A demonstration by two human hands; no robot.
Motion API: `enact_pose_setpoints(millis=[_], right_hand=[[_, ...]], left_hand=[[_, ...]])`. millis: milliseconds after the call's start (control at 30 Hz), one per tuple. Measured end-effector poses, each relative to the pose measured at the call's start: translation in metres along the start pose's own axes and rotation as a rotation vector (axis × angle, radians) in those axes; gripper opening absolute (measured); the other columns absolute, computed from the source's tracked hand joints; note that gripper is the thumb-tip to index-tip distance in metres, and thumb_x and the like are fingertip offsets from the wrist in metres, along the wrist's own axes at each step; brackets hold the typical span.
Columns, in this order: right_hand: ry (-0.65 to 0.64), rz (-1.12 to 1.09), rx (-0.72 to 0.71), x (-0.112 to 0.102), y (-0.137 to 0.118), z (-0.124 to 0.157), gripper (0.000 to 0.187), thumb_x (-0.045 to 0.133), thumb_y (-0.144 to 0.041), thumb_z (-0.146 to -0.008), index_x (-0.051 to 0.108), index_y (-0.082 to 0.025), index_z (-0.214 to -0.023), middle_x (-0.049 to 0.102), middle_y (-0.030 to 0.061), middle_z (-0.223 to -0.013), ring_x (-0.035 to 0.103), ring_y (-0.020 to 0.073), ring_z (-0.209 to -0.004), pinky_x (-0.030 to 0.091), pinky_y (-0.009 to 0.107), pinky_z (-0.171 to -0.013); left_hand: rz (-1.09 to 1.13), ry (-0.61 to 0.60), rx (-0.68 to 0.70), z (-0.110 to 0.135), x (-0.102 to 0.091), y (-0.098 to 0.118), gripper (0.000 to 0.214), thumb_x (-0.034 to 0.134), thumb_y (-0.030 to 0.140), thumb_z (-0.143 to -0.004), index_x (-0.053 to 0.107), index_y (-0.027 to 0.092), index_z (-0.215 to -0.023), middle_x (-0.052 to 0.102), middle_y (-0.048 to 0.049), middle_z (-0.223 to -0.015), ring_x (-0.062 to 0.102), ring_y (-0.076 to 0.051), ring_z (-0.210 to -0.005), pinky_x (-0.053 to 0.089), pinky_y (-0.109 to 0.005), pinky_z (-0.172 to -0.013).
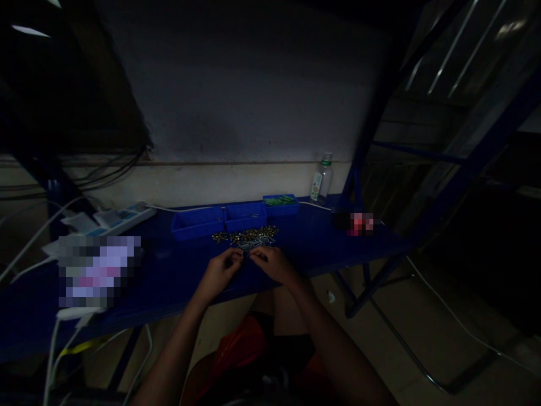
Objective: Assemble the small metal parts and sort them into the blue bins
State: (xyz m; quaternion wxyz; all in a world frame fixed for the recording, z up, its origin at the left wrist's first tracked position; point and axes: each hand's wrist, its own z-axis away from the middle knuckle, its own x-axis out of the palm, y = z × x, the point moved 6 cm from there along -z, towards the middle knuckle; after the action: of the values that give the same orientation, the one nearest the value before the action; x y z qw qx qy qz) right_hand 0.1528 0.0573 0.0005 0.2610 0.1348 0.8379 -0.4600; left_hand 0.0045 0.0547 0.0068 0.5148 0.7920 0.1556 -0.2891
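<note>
Over the near edge of the blue table (169,282), my left hand (222,272) is closed in a pinch, with a small pale bit showing at its fingertips. Just to its right, my right hand (274,264) has its thumb and fingers pressed together; what it holds is too small to name. The two sets of fingertips are close but apart. Right beyond them lies a heap of thin silvery pins or screws (258,242). Behind that spreads a pile of small brass-coloured pieces (253,233), with a smaller cluster (219,237) to the left.
Blue trays (198,222) line the back, one holding green pieces (280,200). A clear bottle (323,180) stands by the wall. Power strips (127,217) with white cables and a blurred-out item (99,270) are at left. Another blurred object (359,222) sits at right.
</note>
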Motion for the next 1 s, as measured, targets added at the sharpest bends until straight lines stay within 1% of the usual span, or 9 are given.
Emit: enact_pose_setpoints(millis=[100, 167, 300, 400, 500, 633, 800, 900, 1000], right_hand=[[-0.017, -0.014, -0.002, -0.0003, -0.0010, 0.0003, 0.022, 0.050, -0.028, -0.084, 0.058, -0.021, -0.103, 0.066, 0.0016, -0.088, 0.060, 0.0124, -0.079, 0.043, 0.022, -0.072], [-0.040, -0.024, -0.011, 0.0008, -0.0021, 0.0006, 0.022, 0.050, -0.029, -0.084, 0.058, -0.021, -0.104, 0.066, 0.0010, -0.087, 0.060, 0.0119, -0.078, 0.043, 0.022, -0.071], [-0.066, -0.045, -0.010, 0.0025, -0.0030, 0.0008, 0.022, 0.050, -0.030, -0.084, 0.058, -0.021, -0.103, 0.065, 0.0004, -0.087, 0.060, 0.0111, -0.075, 0.043, 0.022, -0.070], [-0.075, -0.053, -0.012, 0.0037, -0.0027, 0.0007, 0.024, 0.050, -0.029, -0.084, 0.057, -0.021, -0.106, 0.065, 0.0003, -0.086, 0.060, 0.0111, -0.074, 0.043, 0.022, -0.069], [-0.083, -0.064, -0.028, 0.0056, -0.0017, 0.0006, 0.020, 0.050, -0.028, -0.084, 0.059, -0.020, -0.101, 0.065, 0.0007, -0.086, 0.060, 0.0110, -0.075, 0.043, 0.021, -0.069], [-0.036, -0.061, -0.018, 0.0040, 0.0019, 0.0003, 0.015, 0.050, -0.027, -0.084, 0.059, -0.019, -0.093, 0.065, 0.0013, -0.086, 0.060, 0.0117, -0.079, 0.043, 0.021, -0.072], [0.017, -0.039, 0.025, -0.0013, 0.0042, 0.0005, 0.015, 0.046, -0.028, -0.086, 0.057, -0.020, -0.091, 0.064, 0.0004, -0.084, 0.059, 0.0118, -0.077, 0.043, 0.022, -0.072], [0.029, -0.038, 0.029, -0.0026, 0.0046, 0.0004, 0.013, 0.046, -0.027, -0.086, 0.056, -0.020, -0.091, 0.064, 0.0000, -0.082, 0.059, 0.0117, -0.077, 0.043, 0.022, -0.072], [0.027, -0.038, 0.020, -0.0017, 0.0056, 0.0001, 0.013, 0.046, -0.026, -0.086, 0.056, -0.020, -0.092, 0.063, -0.0001, -0.083, 0.059, 0.0113, -0.077, 0.042, 0.022, -0.072]], left_hand=[[-0.028, -0.038, -0.002, 0.0002, 0.0037, -0.0021, 0.034, 0.048, 0.040, -0.080, 0.061, 0.016, -0.101, 0.067, -0.0027, -0.081, 0.060, -0.017, -0.074, 0.044, -0.024, -0.067], [-0.029, -0.061, -0.002, 0.0004, 0.0057, -0.0023, 0.036, 0.048, 0.040, -0.080, 0.060, 0.016, -0.105, 0.067, -0.0029, -0.083, 0.060, -0.017, -0.073, 0.044, -0.024, -0.068], [0.041, -0.082, 0.009, 0.0011, 0.0073, -0.0002, 0.044, 0.051, 0.038, -0.079, 0.046, 0.017, -0.117, 0.065, -0.0008, -0.076, 0.060, -0.015, -0.068, 0.044, -0.024, -0.063], [0.061, -0.086, 0.013, 0.0018, 0.0076, 0.0018, 0.045, 0.054, 0.036, -0.078, 0.042, 0.018, -0.117, 0.064, 0.0003, -0.074, 0.059, -0.015, -0.066, 0.043, -0.023, -0.062], [0.056, -0.091, 0.009, 0.0022, 0.0074, 0.0046, 0.043, 0.055, 0.036, -0.077, 0.045, 0.019, -0.114, 0.065, 0.0004, -0.074, 0.059, -0.015, -0.066, 0.043, -0.023, -0.061], [0.008, -0.086, 0.001, 0.0016, 0.0060, 0.0067, 0.039, 0.053, 0.040, -0.077, 0.052, 0.017, -0.109, 0.066, -0.0009, -0.075, 0.059, -0.014, -0.064, 0.044, -0.023, -0.060], [-0.040, -0.013, -0.060, -0.0001, 0.0011, -0.0004, 0.037, 0.049, 0.045, -0.078, 0.062, 0.016, -0.098, 0.069, -0.0041, -0.085, 0.063, -0.019, -0.076, 0.045, -0.026, -0.068], [-0.056, -0.032, -0.051, -0.0003, 0.0015, 0.0002, 0.036, 0.049, 0.045, -0.078, 0.065, 0.017, -0.093, 0.070, -0.0050, -0.087, 0.063, -0.021, -0.079, 0.046, -0.027, -0.070], [-0.045, -0.037, -0.025, 0.0002, 0.0006, 0.0039, 0.034, 0.048, 0.044, -0.079, 0.065, 0.017, -0.090, 0.069, -0.0046, -0.085, 0.063, -0.020, -0.078, 0.046, -0.026, -0.070]])
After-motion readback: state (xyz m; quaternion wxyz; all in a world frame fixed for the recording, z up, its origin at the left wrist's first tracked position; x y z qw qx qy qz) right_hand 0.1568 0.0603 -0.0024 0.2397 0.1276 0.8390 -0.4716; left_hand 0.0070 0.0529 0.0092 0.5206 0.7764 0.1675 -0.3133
